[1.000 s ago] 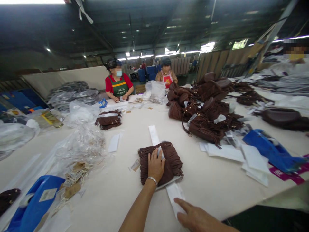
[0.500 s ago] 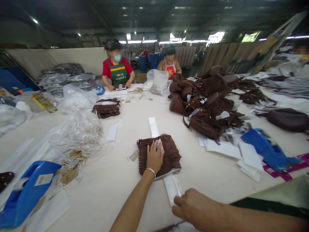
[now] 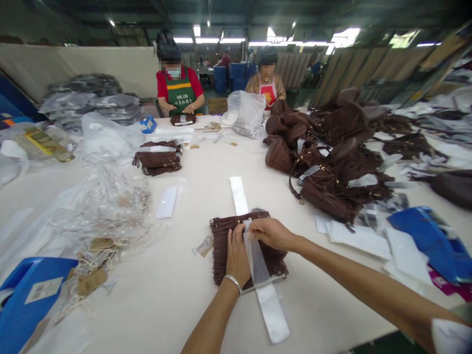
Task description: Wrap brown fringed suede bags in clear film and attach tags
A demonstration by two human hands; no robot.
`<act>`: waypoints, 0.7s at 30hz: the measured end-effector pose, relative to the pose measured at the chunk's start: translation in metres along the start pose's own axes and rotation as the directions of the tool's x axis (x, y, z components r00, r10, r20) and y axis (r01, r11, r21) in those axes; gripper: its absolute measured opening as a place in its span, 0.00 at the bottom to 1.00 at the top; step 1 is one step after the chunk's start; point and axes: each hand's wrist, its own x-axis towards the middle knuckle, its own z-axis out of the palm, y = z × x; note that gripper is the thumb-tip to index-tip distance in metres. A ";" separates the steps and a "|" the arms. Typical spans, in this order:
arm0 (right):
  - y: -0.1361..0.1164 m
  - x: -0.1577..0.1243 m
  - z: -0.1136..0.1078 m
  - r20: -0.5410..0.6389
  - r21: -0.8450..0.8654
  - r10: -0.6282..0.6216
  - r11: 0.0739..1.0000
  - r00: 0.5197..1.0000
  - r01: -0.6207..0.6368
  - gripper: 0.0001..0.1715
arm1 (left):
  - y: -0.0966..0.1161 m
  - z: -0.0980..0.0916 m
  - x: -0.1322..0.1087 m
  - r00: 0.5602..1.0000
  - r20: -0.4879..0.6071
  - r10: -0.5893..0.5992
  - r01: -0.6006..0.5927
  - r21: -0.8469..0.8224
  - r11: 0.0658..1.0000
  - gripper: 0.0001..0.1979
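Observation:
A brown fringed bag [image 3: 275, 255] lies flat on the white table [image 3: 177, 295] in front of me. My left hand [image 3: 236, 258] rests flat on its middle, fingers stretched out, a bracelet on the wrist. My right hand [image 3: 269, 232] pinches the end of a long white paper strip [image 3: 258, 268] and holds it over the bag's top edge. The strip runs across the bag toward me and on over the table. A second piece of white strip [image 3: 238, 194] sticks out beyond the bag's far side.
A heap of brown fringed bags [image 3: 324, 162] fills the right. One banded bag [image 3: 157, 158] lies far left, clear plastic and tags [image 3: 110, 216] nearer. Blue bins [image 3: 431, 236] sit at both sides. Two people [image 3: 177, 88] work at the far end.
My right hand lifted the near end of the white strip from the table edge and carried it up over the bag. The left hand stayed on the bag. The camera tilted down.

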 end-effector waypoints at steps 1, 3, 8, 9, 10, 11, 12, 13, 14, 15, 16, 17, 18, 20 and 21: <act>0.005 0.001 0.003 0.002 0.030 0.047 0.998 0.999 -0.047 0.05 | 0.001 -0.001 0.001 1.000 -0.007 -0.018 0.018 -0.024 1.000 0.24; 0.011 0.003 0.007 0.024 0.098 0.131 0.986 0.991 -0.132 0.02 | 0.002 -0.003 0.004 0.999 -0.017 -0.045 0.044 -0.057 0.997 0.24; 0.015 0.007 0.011 0.019 0.186 0.218 0.958 0.976 -0.217 0.01 | 0.001 -0.005 0.007 1.000 -0.012 -0.028 0.027 -0.058 0.998 0.20; 0.014 0.007 0.011 0.003 0.178 0.218 0.960 0.976 -0.215 0.01 | 0.001 -0.005 0.007 1.000 -0.002 -0.026 0.026 -0.053 0.998 0.19; 0.013 0.007 0.010 -0.016 0.164 0.210 0.965 0.978 -0.205 0.01 | 0.000 -0.005 0.007 1.000 0.006 -0.025 0.026 -0.051 0.998 0.19; 0.011 0.007 0.010 -0.036 0.148 0.194 0.971 0.980 -0.187 0.02 | 0.000 -0.005 0.007 1.000 0.014 -0.024 0.025 -0.051 0.998 0.18; 0.010 0.007 0.009 -0.054 0.131 0.173 0.978 0.983 -0.165 0.02 | 0.000 -0.005 0.008 1.000 0.022 -0.022 0.023 -0.052 0.998 0.18; 0.010 0.007 0.009 -0.067 0.119 0.153 0.982 0.986 -0.144 0.02 | 0.000 -0.006 0.008 0.999 0.029 -0.020 0.021 -0.053 0.998 0.19; 0.009 0.008 0.009 -0.074 0.110 0.140 0.985 0.987 -0.131 0.02 | 0.000 -0.006 0.009 0.999 0.034 -0.021 0.023 -0.053 0.998 0.19; 0.010 0.009 0.009 -0.075 0.104 0.138 0.986 0.988 -0.130 0.02 | 0.000 -0.006 0.010 0.999 0.039 -0.024 0.027 -0.052 0.998 0.20; 0.010 0.010 0.009 -0.073 0.103 0.145 0.985 0.987 -0.137 0.02 | 0.001 -0.007 0.010 0.999 0.044 -0.028 0.030 -0.051 0.998 0.21; 0.012 0.011 0.010 -0.069 0.106 0.156 0.983 0.985 -0.148 0.02 | 0.001 -0.007 0.011 0.998 0.047 -0.033 0.035 -0.050 0.998 0.21; 0.013 0.012 0.010 -0.069 0.111 0.167 0.981 0.983 -0.159 0.02 | 0.001 -0.008 0.011 0.998 0.047 -0.036 0.038 -0.050 0.998 0.22; 0.016 0.013 0.013 -0.080 0.121 0.174 0.979 0.981 -0.164 0.02 | 0.001 -0.009 0.011 0.998 0.051 -0.027 0.030 -0.052 0.998 0.22; 0.016 0.013 0.015 -0.090 0.123 0.168 0.980 0.982 -0.157 0.02 | 0.000 -0.009 0.010 0.998 0.057 -0.020 0.023 -0.052 0.998 0.22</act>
